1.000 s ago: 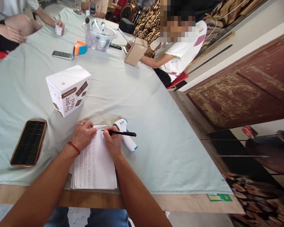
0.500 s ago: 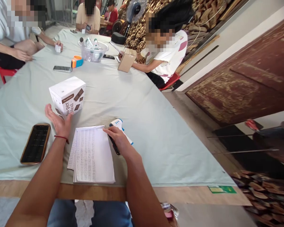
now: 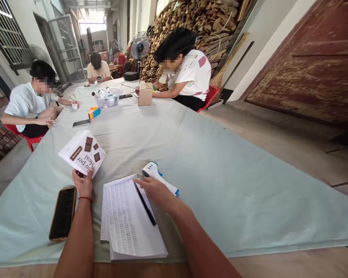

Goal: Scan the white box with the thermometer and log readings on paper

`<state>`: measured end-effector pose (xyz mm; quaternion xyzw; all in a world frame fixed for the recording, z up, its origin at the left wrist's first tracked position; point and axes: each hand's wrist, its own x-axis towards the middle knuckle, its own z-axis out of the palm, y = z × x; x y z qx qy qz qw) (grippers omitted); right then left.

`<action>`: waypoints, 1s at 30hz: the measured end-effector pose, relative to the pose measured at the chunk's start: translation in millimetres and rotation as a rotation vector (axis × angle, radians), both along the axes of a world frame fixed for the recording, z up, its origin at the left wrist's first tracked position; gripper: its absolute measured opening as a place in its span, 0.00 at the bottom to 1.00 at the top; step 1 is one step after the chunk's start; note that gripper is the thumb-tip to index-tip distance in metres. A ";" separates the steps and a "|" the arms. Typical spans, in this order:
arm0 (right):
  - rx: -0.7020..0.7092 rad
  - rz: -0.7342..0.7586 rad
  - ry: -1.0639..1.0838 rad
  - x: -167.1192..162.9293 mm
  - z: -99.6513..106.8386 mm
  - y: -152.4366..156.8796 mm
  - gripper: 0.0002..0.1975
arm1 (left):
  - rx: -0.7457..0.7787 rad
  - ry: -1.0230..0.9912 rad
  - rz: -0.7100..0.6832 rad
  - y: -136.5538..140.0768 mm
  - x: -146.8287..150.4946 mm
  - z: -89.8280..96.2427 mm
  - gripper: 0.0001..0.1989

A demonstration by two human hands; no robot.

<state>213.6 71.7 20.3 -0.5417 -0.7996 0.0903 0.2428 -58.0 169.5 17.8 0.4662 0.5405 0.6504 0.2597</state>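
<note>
Lying nearest, the stack of handwritten sheets [image 3: 127, 220] carries a black pen [image 3: 145, 209] beside the right hand [image 3: 155, 190], which rests flat with fingers loosely spread, gripping nothing. Left of the sheets lies a phone [image 3: 63, 212]. Above it the left hand [image 3: 83, 184] pinches the white Super Meal box [image 3: 81, 152] by its lower corner, tilted off the tablecloth [image 3: 220, 162]. Held so narrowly, the box could slip and drop onto the phone. A thermometer gun [image 3: 158, 175] lies just beyond the right hand; farther off, people sit around a clear bowl [image 3: 106, 98].
</note>
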 end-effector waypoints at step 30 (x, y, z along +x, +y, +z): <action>-0.493 -0.029 1.440 -63.5 16.8 -1.4 0.23 | -0.102 -0.014 -0.407 -26.9 45.1 5.7 0.28</action>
